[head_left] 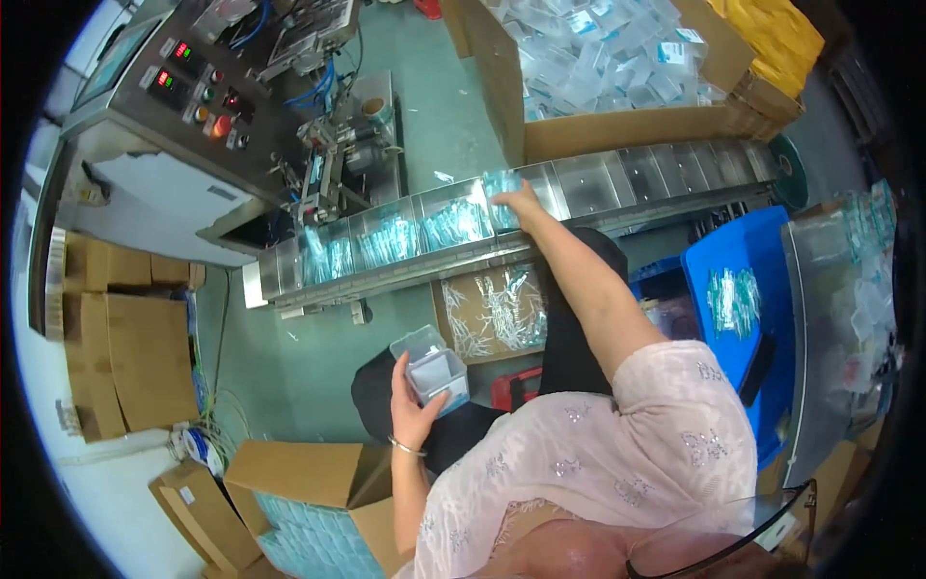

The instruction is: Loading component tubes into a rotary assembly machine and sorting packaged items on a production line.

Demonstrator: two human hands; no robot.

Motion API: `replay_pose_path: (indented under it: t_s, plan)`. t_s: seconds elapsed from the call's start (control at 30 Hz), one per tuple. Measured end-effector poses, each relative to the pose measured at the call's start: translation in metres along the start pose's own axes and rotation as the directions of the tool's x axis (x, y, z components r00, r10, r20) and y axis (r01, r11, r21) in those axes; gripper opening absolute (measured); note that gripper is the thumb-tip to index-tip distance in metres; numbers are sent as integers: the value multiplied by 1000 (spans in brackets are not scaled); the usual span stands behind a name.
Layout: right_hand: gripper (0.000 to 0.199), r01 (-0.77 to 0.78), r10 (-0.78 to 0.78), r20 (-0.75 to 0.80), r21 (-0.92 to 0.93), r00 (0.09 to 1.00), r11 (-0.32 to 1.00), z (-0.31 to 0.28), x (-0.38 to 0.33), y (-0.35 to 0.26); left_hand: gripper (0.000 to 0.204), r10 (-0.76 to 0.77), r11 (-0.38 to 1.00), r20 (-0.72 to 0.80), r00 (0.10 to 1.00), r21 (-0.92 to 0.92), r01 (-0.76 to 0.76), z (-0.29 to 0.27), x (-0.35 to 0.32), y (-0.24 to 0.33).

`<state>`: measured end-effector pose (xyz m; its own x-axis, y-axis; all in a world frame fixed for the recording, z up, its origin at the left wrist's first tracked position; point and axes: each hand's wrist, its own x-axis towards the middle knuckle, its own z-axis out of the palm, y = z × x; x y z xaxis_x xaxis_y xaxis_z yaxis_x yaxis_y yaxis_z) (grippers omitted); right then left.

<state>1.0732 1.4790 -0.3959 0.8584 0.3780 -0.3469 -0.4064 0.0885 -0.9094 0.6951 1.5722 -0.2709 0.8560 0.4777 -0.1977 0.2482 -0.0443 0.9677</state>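
My left hand [410, 415] grips a clear plastic box [434, 369] above my lap, thumb on one side and fingers on the other. Its hinged lid stands open, and no sticks show inside. Over the metal conveyor [588, 193], my right hand [523, 205] is closed on a bundle of slim teal wrapped sticks [501, 183]; part of the bundle is hidden by the fingers. To the left of that hand, more piles of the same teal sticks [455, 222] lie in the conveyor's compartments.
Behind the conveyor stands a large carton [617, 130] full of clear boxes. A machine with a control panel [207, 106] is at upper left. Below the conveyor is a cardboard tray [453, 289] of white sticks. A blue bin [714, 251] stands right, a carton of packed boxes [289, 463] lower left.
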Motion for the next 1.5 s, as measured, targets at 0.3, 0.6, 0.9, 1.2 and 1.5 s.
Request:
replay_pose_path:
  t_s: [0.3,0.6,0.9,1.2,1.5]
  plan:
    - [71,635,-475,603,-71,641,769,111,-250,-29,69,78,968,80,994,231,-94,10,28,29]
    - [70,939,-513,801,-173,310,297,106,-258,-16,79,339,906,-195,920,332,-264,0,-12,50]
    - [72,998,-339,939,58,-54,1,149,-310,-64,49,383,896,-351,855,368,-250,-33,-50,16]
    - [64,995,-106,994,45,-36,86,162,-317,-40,100,343,918,-461,818,348,-189,-28,-69,10]
    - [49,930,-412,867,-139,280,339,147,-326,-17,85,456,791,-451,768,600,-118,-25,-80,8]
